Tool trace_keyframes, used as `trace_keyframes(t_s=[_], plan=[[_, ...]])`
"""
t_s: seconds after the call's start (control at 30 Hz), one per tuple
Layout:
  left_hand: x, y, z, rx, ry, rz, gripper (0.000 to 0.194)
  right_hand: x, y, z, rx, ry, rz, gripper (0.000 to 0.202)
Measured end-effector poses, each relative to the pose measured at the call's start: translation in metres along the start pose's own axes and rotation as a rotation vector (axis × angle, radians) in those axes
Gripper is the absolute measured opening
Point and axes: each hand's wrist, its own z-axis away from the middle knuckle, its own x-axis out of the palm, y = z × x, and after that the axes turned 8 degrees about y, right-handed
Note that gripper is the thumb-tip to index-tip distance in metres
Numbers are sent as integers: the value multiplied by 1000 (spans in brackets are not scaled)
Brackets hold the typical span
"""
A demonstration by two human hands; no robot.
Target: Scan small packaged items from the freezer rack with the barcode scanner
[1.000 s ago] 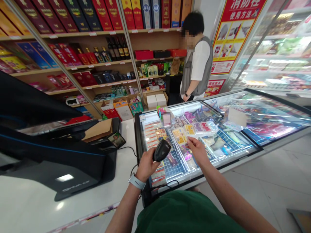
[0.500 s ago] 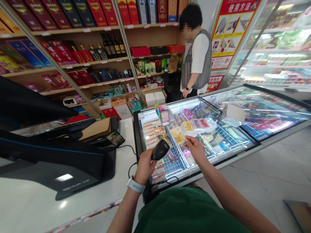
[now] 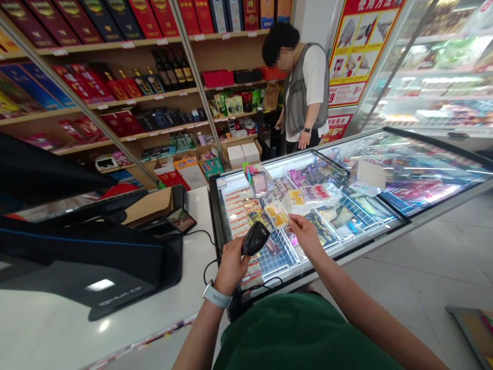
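My left hand (image 3: pixel 233 262), with a watch on its wrist, is wrapped round a black barcode scanner (image 3: pixel 256 238) whose head points up and away from me. My right hand (image 3: pixel 304 234) pinches the near right edge of a flat packet with a yellow label (image 3: pixel 276 214). The packet is tilted above the glass-topped freezer (image 3: pixel 358 245), just beyond the scanner's head. Close by, a stack of clear packets (image 3: pixel 310 197) with yellow, purple and red labels rests on the freezer top. What kind of goods the packets hold I cannot make out.
A black checkout terminal (image 3: pixel 127 272) stands on the white counter (image 3: pixel 57 334) at left. An open white box (image 3: pixel 367 177) sits on the freezer. Behind it stands a person in a grey vest (image 3: pixel 308 92), before shelves (image 3: pixel 215 56) of boxes and bottles. The scanner's cable (image 3: pixel 210 264) loops beside my left hand.
My right hand has moved slightly left with the yellow-labelled packet, bringing it nearer the scanner. The person across the freezer has leaned forward, with a hand now by the freezer's far edge.
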Motion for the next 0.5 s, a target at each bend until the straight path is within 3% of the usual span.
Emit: trace_keyframes(t_s=[0.5], plan=[[2, 4, 3, -24, -30, -2, 43, 0, 9, -1, -24, -25, 3, 40]])
